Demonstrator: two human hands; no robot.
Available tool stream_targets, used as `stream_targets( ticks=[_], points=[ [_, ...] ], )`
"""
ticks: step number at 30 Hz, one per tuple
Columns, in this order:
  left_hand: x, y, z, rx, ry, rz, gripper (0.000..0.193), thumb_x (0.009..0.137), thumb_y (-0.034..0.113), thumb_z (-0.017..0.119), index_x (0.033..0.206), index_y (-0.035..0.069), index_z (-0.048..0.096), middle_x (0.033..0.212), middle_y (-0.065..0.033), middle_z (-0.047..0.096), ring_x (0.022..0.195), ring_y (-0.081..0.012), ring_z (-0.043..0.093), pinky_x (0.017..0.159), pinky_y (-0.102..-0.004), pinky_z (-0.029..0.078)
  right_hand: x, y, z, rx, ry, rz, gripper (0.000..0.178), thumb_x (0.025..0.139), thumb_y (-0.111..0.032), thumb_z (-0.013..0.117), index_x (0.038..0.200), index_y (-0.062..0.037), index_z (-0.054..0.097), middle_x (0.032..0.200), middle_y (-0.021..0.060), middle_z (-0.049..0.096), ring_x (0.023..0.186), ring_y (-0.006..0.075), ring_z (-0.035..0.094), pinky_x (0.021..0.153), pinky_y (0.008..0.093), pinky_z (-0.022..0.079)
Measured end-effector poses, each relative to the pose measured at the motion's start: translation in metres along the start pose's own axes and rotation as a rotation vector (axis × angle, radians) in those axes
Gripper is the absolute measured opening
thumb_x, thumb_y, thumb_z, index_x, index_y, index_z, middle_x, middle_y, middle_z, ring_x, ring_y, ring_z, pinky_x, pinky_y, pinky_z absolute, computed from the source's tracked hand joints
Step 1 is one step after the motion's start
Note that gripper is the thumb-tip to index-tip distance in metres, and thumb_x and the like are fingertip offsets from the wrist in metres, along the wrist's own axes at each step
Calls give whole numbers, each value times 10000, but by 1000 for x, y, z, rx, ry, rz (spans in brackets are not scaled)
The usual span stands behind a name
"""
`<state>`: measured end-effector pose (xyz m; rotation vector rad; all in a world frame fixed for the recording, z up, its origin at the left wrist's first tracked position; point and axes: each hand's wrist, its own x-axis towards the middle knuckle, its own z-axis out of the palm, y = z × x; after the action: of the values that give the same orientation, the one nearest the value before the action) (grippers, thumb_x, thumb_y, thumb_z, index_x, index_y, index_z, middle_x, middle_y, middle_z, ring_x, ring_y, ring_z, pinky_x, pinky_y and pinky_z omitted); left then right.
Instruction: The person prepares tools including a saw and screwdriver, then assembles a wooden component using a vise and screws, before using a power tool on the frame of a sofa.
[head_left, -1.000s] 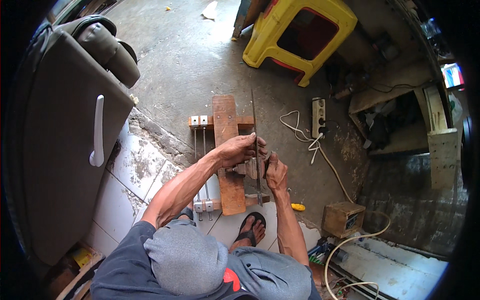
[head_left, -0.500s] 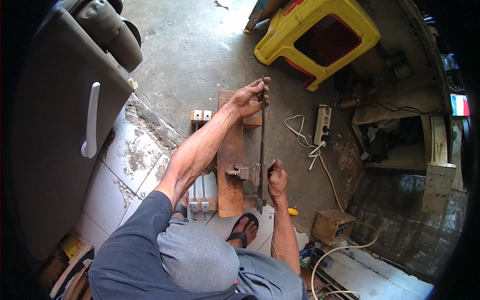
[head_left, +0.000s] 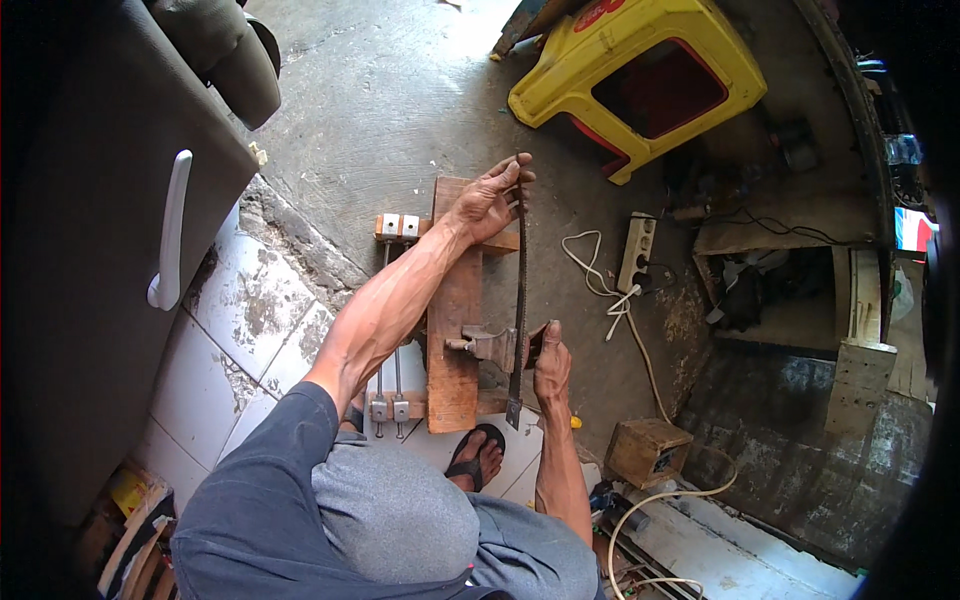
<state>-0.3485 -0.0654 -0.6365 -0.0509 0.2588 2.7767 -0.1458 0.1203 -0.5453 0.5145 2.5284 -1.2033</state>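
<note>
A long, thin, dark metal strip [head_left: 522,270] with a toothed-looking edge, like a saw blade, runs upright past the small vise [head_left: 490,346]. My left hand [head_left: 488,203] pinches its far end between thumb and fingers, the other fingers loosely curled. The strip's near end, a wider tab, hangs free below the vise. My right hand [head_left: 552,368] is closed at the right side of the vise, thumb up. A dark brown piece shows by its fingers, but what they grip is mostly hidden. The vise is fixed on a wooden plank [head_left: 456,375], which my left forearm partly crosses.
Two metal rods [head_left: 398,374] with end blocks lie left of the plank. A yellow stool [head_left: 560,92] lies tipped at the far right. A power strip [head_left: 637,255] with cables, a small wooden box [head_left: 648,450] and a grey panel with a white handle [head_left: 172,230] surround me.
The whole view has shifted a little, moving most things slightly left. The metal strip looks slightly more bowed. Both hands keep nearly the same places and grips.
</note>
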Motion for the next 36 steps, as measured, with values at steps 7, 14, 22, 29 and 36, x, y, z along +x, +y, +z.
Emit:
stream_targets(
  ticks=[7,14,22,29,36],
  points=[
    [-83,-34,29,670,216,-182,463,1044,443,426,1315,82,530,1140,-137,622,941,-200,602,832,-353,525,2,5,1,-5,116,-127,733,1019,-614,326,825,30,616,725,116,614,677,213,554,651,380,455],
    [-155,-52,57,1375,-33,-172,607,1048,513,331,1053,15,678,817,-238,664,778,-341,651,740,-455,481,15,18,13,-86,167,-262,714,1038,-574,272,797,33,560,690,184,559,649,332,545,638,434,435],
    [-154,-45,51,1345,-20,-223,586,1048,493,361,983,-10,655,745,-231,619,670,-341,576,666,-458,448,18,4,11,-125,99,-225,721,1041,-568,216,796,19,557,691,224,548,674,400,576,661,479,434],
    [-149,-53,46,1500,-28,-234,553,1055,445,372,981,-29,646,789,-202,668,710,-290,612,692,-430,469,36,-8,-3,-231,-82,21,860,993,-668,191,847,44,651,769,276,640,827,450,642,781,497,472],
    [-185,-43,61,1721,333,507,349,1007,330,497,1052,15,642,1001,-164,647,962,-280,602,874,-410,462,20,23,5,-148,-134,193,800,976,-679,260,1079,-11,687,1079,301,654,1109,455,592,926,490,445]
  ],
)
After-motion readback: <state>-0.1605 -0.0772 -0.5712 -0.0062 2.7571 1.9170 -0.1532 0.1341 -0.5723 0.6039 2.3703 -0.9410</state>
